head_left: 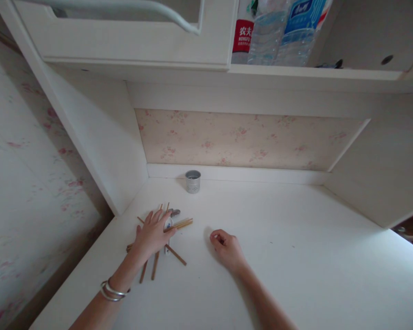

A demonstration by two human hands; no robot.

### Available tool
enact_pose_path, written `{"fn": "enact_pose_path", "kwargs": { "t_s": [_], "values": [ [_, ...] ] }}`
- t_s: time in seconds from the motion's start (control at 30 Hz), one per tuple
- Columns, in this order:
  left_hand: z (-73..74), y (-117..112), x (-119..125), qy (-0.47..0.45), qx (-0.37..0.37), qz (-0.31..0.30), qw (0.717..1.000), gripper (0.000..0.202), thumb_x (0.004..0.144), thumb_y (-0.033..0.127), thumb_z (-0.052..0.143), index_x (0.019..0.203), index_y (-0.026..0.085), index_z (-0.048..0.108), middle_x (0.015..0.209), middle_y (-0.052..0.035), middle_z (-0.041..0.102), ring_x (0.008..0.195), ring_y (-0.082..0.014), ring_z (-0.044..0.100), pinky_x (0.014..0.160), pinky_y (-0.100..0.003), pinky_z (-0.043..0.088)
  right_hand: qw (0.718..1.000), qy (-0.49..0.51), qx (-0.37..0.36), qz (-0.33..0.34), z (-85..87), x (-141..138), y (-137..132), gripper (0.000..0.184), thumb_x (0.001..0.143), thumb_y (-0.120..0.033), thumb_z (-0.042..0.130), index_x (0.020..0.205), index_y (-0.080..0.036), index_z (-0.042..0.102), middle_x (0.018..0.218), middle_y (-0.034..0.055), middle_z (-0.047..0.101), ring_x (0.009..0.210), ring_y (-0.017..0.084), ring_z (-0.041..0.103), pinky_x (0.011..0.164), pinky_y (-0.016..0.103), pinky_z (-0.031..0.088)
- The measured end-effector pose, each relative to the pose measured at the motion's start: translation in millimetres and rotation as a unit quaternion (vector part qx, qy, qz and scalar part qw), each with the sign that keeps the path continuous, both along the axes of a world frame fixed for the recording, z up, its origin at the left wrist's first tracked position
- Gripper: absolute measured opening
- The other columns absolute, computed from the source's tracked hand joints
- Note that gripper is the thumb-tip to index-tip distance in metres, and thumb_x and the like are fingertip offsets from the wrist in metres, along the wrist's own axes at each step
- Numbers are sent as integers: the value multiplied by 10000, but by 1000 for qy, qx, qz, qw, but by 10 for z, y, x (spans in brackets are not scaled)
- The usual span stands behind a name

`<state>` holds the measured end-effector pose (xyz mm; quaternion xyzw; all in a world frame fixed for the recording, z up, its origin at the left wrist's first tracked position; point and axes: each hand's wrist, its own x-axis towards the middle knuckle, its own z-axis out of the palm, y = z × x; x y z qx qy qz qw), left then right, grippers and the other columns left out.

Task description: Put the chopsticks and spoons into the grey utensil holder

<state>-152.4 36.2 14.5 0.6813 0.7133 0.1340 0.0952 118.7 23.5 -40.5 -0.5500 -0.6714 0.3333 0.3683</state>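
Fingers spread, my left hand (153,233) lies over a loose pile of wooden chopsticks (155,266) on the left of the desk. The chopsticks fan out in several directions from under the palm, and some are partly hidden. Beneath the fingers shows a white spoon with a blue pattern (168,223). A shiny metal spoon end (175,212) pokes out just beyond the fingertips. My right hand (227,250) rests on the desk to the right of the pile, its fingers curled closed with nothing visible in them. Farther back stands a grey utensil holder (193,183) with small holes, upright.
The white desk (296,284) is bounded by a left side panel (99,137) and a right one. Overhead is a cabinet with a handle (158,9), beside a shelf holding plastic bottles (268,36). Floral wallpaper (241,140) covers the back wall.
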Motion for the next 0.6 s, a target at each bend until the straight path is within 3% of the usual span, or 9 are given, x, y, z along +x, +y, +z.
{"fn": "enact_pose_path", "kwargs": {
  "t_s": [0.1,0.2,0.27,0.33,0.43,0.6],
  "values": [
    [159,-207,263,38,99,9,994,511,835,427,576,1322,284,520,1474,-104,411,1400,-418,205,1056,-712,123,1000,-2,-2,-3,-29,-6,18,272,860,-379,496,830,-181,680,544,-36,501,503,110,437,502,213,303],
    [261,-360,680,-20,185,-111,976,352,904,338,484,1228,232,575,1330,-105,541,1297,-299,408,1094,-507,285,1000,13,-5,-14,-35,-14,38,268,841,-376,501,833,-184,688,539,-31,526,498,118,451,497,219,309],
    [227,-381,964,-110,146,-190,965,265,916,320,467,1104,207,617,1143,-82,644,1123,-227,551,1001,-368,402,999,36,-3,-17,-25,-12,41,237,817,-342,514,840,-186,691,557,-25,555,512,126,467,504,223,324],
    [107,-350,1191,-177,59,-224,956,232,928,322,442,948,203,640,914,-47,697,869,-182,634,799,-284,461,997,76,-9,-26,-13,2,35,214,795,-318,531,847,-183,689,590,-15,585,545,135,494,522,226,349],
    [-134,-282,1374,-225,-13,-215,950,364,964,366,343,845,188,638,764,-49,689,698,-167,626,625,-257,394,985,160,-31,-55,-3,38,37,240,798,-384,572,856,-173,671,593,-14,573,545,133,496,508,226,359],
    [-337,-239,1369,-278,-34,-213,936,373,960,348,336,790,173,618,712,-46,662,653,-153,578,595,-252,327,977,180,-67,-93,69,63,263,357,838,-498,503,933,-169,602,608,-29,537,469,109,475,445,222,373]
  ]
}}
